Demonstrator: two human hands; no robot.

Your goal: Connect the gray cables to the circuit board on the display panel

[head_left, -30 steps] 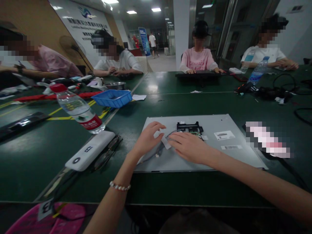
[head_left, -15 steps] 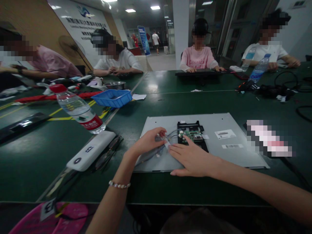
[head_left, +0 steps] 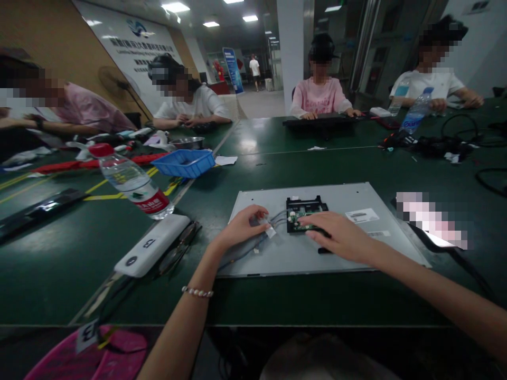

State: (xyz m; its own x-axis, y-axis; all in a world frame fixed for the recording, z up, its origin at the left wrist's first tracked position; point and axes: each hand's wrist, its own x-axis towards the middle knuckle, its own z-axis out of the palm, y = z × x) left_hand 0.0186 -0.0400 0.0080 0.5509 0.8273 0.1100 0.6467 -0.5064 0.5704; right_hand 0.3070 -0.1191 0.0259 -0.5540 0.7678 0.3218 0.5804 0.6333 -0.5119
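Observation:
A flat grey metal panel (head_left: pixel 285 261) lies on the green table, with a black bracket and a green circuit board (head_left: pixel 295 221) at its middle. Grey cables (head_left: pixel 253 244) run leftward from the board. My left hand (head_left: pixel 245 224) is curled over the panel's left part, its thumb and fingers pinching a clear-and-white strip (head_left: pixel 270 231) by the cables. Above the board's right side is my right hand (head_left: pixel 338 232), fingers apart and pointing left, fingertips near the board; whether they touch it is unclear. Two white labels are on the panel's right part.
Left of the panel are a white power bank (head_left: pixel 152 245), glasses (head_left: pixel 180 248), a water bottle (head_left: pixel 138 184) and a blue tray (head_left: pixel 186 162). A phone (head_left: pixel 431 221) with a cable lies at the right. Several people sit across the table (head_left: pixel 269 301).
My right hand has moved right and slightly up, off the strip and toward the board's right side. My left hand stays in nearly the same place.

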